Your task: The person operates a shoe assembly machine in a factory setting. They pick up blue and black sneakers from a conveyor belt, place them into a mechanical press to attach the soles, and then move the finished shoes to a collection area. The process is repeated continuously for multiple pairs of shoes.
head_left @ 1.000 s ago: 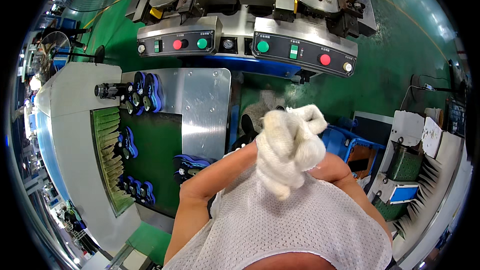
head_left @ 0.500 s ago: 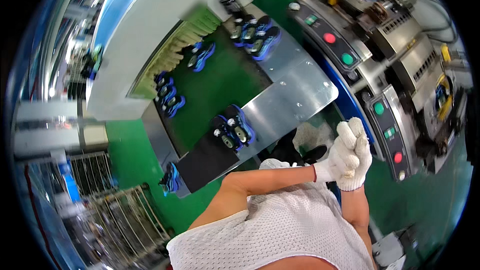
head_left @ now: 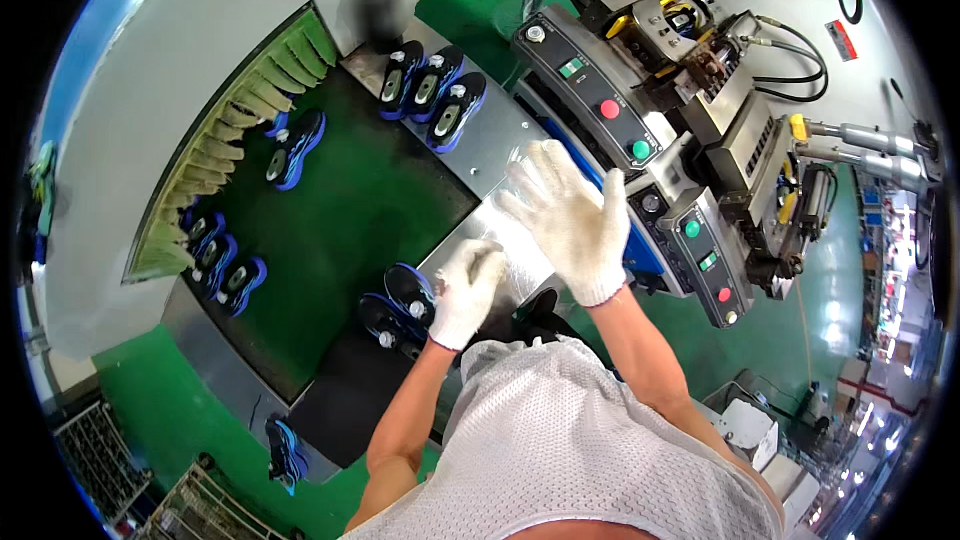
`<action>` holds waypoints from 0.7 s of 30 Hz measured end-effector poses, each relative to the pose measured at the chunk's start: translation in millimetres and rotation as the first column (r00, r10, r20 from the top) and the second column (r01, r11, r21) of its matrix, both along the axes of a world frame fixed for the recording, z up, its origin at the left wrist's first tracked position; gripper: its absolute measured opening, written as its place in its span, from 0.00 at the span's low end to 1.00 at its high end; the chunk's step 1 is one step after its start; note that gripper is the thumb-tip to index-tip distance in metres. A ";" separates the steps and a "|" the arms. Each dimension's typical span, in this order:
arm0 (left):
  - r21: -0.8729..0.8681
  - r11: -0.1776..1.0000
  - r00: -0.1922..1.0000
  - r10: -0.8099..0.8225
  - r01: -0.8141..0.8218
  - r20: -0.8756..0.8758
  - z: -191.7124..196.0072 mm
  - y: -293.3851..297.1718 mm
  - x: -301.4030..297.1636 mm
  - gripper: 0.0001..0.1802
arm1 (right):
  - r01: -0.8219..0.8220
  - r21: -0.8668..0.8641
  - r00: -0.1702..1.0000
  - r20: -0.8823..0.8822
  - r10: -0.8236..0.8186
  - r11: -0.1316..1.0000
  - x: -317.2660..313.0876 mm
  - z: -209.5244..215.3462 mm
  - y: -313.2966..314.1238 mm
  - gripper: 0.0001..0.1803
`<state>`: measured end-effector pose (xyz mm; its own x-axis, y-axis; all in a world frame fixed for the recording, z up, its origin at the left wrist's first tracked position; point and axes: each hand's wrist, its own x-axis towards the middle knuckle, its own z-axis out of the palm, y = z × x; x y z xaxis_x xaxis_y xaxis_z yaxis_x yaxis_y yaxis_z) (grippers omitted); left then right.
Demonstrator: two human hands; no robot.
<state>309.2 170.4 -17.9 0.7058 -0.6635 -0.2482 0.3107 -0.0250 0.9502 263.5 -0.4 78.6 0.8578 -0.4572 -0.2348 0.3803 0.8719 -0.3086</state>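
Note:
My right hand, in a white knit glove, is held up with its fingers spread over the metal tabletop and has nothing in it. Lower left of it, my left hand, gloved alike, has its fingers curled in, and no object shows in them. It is right beside two black sports shoes with blue-violet soles, the nearer-to-hand shoe and a second shoe. The glove covers part of that pair, so I cannot tell whether it touches them.
A green conveyor belt carries several shoes past a fringed curtain. Three shoes stand at the far corner. One shoe sits by a black mat. At right is a press machine with a button panel.
My hands, clasped together at the right before, have come apart. The left has moved left to the pair of shoes; the right has opened above the metal surface. The view has turned rightward.

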 end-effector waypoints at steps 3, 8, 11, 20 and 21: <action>-0.070 0.997 0.999 -0.041 0.041 -0.005 5.9 -10.6 -5.8 0.14 | 0.007 -0.051 0.999 -0.051 -0.010 0.999 30.9 -18.9 16.9 0.50; 0.137 0.957 0.961 -0.237 0.256 -0.140 25.6 -6.9 13.4 0.20 | -0.037 -0.225 0.985 -0.175 -0.003 0.974 46.5 -40.2 36.0 0.49; 0.174 0.947 0.962 -0.274 0.269 0.003 10.8 2.2 20.2 0.20 | -0.050 -0.213 0.970 -0.243 -0.003 0.976 53.8 -49.4 43.1 0.50; 0.064 0.976 0.960 -0.214 0.206 0.179 -22.0 4.4 0.1 0.15 | -0.109 -0.118 0.903 -0.427 0.049 0.987 52.1 -80.4 18.2 0.40; 0.046 0.971 0.958 -0.238 0.234 0.160 -19.8 9.2 8.2 0.15 | -0.170 -0.137 0.880 -0.467 0.088 0.976 38.0 -100.4 6.0 0.33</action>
<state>317.4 179.6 -37.6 0.5619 -0.8111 -0.1623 0.1341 -0.1043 0.9855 301.5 5.6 -21.9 0.7282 -0.4179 -0.5432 0.0496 0.8227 -0.5663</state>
